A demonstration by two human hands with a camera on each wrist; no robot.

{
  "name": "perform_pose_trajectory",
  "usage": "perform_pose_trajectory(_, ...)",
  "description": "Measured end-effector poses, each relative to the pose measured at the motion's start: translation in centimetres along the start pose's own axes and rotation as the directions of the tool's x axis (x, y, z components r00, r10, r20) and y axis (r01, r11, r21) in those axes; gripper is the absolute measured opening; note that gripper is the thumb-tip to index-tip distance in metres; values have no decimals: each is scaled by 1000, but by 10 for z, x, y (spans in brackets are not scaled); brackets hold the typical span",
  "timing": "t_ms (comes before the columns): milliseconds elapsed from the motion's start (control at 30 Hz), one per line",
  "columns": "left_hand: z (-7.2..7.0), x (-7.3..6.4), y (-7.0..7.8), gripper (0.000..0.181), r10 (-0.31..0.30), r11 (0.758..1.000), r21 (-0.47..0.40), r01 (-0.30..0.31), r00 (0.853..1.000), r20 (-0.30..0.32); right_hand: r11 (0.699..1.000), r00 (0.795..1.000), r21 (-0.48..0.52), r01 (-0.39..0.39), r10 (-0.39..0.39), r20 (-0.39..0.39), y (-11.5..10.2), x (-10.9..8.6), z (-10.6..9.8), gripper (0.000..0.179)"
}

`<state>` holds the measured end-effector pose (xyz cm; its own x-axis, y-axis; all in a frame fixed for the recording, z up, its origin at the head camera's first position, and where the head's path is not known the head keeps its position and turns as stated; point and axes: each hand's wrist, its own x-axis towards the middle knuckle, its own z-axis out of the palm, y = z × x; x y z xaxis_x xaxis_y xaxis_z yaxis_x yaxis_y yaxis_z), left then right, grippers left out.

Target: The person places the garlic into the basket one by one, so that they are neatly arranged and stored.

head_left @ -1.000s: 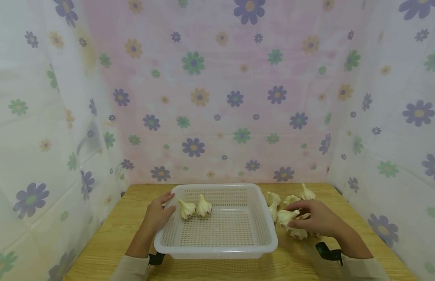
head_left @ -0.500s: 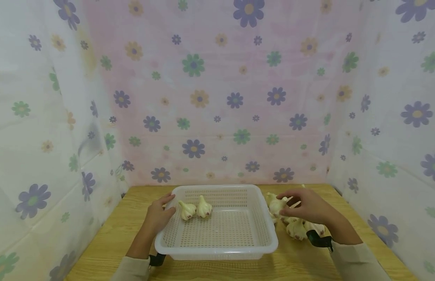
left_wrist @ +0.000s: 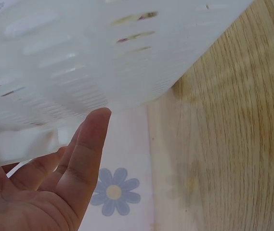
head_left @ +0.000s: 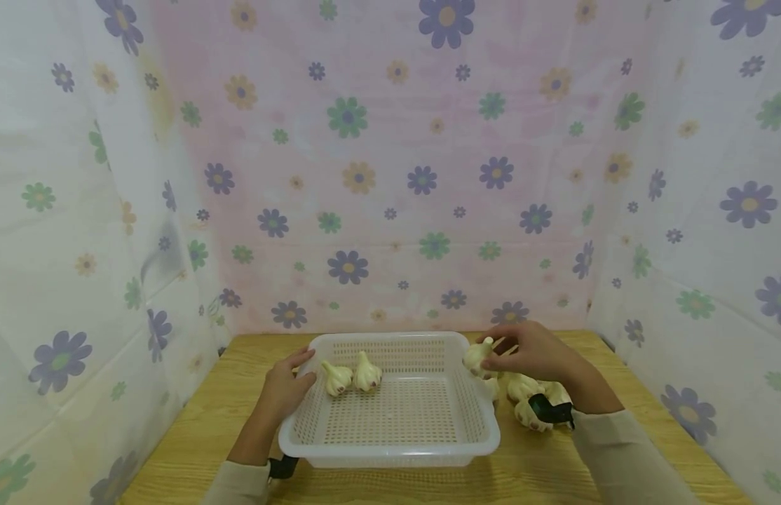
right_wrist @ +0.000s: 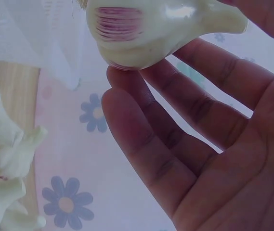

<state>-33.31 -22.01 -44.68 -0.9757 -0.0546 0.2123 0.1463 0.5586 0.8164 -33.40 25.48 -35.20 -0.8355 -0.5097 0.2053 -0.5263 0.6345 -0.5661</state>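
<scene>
A white plastic basket (head_left: 390,454) sits on the table, with two garlic bulbs (head_left: 367,372) inside at its left. My left hand (head_left: 283,386) holds the basket's left rim; in the left wrist view its fingers (left_wrist: 86,154) lie against the outer wall, the thumb hidden. Above the right rim, my right hand (head_left: 535,354) pinches another garlic bulb (head_left: 475,358) between thumb and fingertips. That bulb, purple-streaked (right_wrist: 141,31), is off the table, its stem toward the palm in the right wrist view.
Several more garlic bulbs (head_left: 531,414) lie heaped on the wooden table (head_left: 207,400) right of the basket, partly hidden by the right wrist and its black strap mount (head_left: 551,410). Flower-print curtains (head_left: 403,231) enclose the table at the back and both sides.
My right hand has lifted a garlic bulb from the heap and carried it left to the basket's right rim. The left hand and basket have stayed in place.
</scene>
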Motion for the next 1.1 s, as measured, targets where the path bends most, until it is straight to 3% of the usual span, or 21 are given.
perform_pose_trajectory(467, 2, 4, -1, 55, 2, 1000, 1, -2, 1000, 6, 995, 999, 103, 3, -8, 52, -9, 44, 23, 33)
perform_pose_trajectory(633, -1, 2, 0, 55, 0, 1000, 25, 1, 1000, -3, 990, 997, 137, 17, -27, 75, -11, 62, 37, 41)
perform_pose_trajectory(900, -1, 2, 1, 55, 8, 1000, 9, -8, 1000, 12, 992, 994, 112, -65, 55, 92, -21, 86, 56, 46)
perform_pose_trajectory(1100, -1, 1, 0, 55, 4, 1000, -5, -4, 1000, 8, 975, 985, 166, -146, 127, 121, -24, 100, 69, 51)
